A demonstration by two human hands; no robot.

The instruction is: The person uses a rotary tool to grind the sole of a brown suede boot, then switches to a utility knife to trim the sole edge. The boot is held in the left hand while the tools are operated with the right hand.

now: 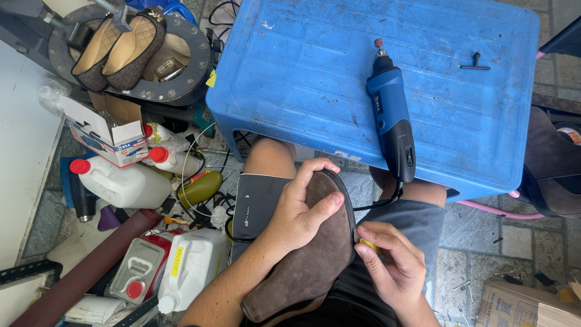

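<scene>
In the lower centre of the frame, a brown suede shoe (pixel 308 254) lies across the person's lap, its dark edge turned toward the right. The left hand (pixel 299 209) rests on top of the shoe, fingers curled together over its upper end and thumb laid flat on the suede, clamping it in place. The right hand (pixel 390 260) sits just beside the shoe's right edge, thumb and fingertips pinched together on a small yellow object (pixel 369 245); what kind of object it is cannot be told.

Above the hands, a blue plastic stool (pixel 302 72) fills the upper centre. A blue and black rotary tool (pixel 392 115) lies on it, bit end pointing to the upper edge, its black cord running down toward the lap. A small black T-shaped key (pixel 475 63) lies at the stool's upper right.

At the left, white plastic jugs (pixel 124 184) with red caps stand among clutter, and a pair of tan flat shoes (pixel 118 51) sits at the upper left.
</scene>
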